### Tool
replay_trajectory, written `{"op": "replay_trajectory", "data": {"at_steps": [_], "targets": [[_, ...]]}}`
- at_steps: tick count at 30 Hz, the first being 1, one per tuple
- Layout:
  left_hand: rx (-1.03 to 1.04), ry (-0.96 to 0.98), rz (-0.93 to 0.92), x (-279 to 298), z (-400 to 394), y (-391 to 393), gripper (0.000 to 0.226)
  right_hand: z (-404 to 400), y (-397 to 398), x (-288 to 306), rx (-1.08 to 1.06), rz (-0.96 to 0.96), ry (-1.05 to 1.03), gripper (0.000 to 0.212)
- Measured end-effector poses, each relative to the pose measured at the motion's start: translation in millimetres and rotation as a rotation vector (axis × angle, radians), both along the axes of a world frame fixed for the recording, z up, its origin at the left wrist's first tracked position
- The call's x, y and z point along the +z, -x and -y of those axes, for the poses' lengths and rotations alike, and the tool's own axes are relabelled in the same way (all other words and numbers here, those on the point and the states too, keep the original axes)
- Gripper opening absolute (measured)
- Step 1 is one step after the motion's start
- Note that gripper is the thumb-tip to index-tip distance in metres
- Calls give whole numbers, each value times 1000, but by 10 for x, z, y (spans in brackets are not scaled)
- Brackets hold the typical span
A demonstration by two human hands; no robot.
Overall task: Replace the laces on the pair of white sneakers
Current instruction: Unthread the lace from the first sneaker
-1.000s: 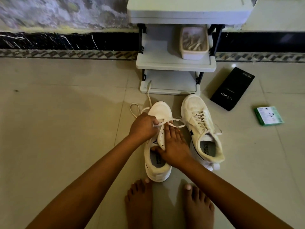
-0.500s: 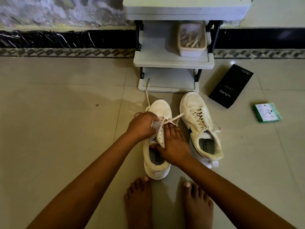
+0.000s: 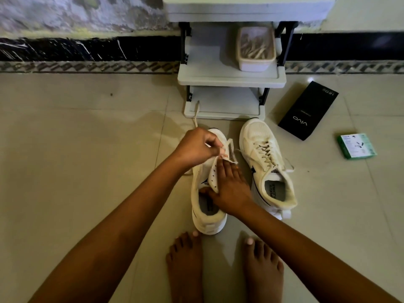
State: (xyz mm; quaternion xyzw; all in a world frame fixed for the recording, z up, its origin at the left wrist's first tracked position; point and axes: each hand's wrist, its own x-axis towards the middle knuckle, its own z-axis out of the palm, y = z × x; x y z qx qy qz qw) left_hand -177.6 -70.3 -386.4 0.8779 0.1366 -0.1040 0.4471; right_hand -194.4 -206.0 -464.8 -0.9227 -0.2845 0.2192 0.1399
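Two white sneakers stand on the tiled floor in front of my bare feet. The left sneaker [image 3: 208, 217] has bare eyelets along its open flap. My left hand [image 3: 196, 147] hovers over its toe, fingers pinched on a cream lace [image 3: 230, 147] at the lowest eyelets. One end of that lace trails up toward the rack. My right hand [image 3: 229, 186] lies flat on the tongue and flap, thumb inside the opening, holding the shoe down. The right sneaker [image 3: 265, 162] is fully laced and lies untouched beside it.
A white low shelf rack [image 3: 229, 77] stands against the wall just beyond the shoes. On it sits a plastic tub [image 3: 255, 48] of pale strips. A black phone box [image 3: 308, 111] and a small green box [image 3: 356, 146] lie on the floor to the right.
My left hand has risen and pulled the lace up through the lowest eyelets; the loose loop at the left of the toe has shrunk. My right hand stays on the tongue.
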Motion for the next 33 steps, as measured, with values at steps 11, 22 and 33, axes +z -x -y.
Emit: {"op": "replay_trajectory", "data": {"at_steps": [11,22,33], "targets": [[2,-498,-57,-557,-60,175,11,-12,14,12,1,-16,12,93],[-50,-103,-1,-342,-143,175,32,-25,23,23,-6,-28,18,94],[-13,-43,71,-370,-120,110,11,-20,19,-43,-20,-12,-10,95]]}}
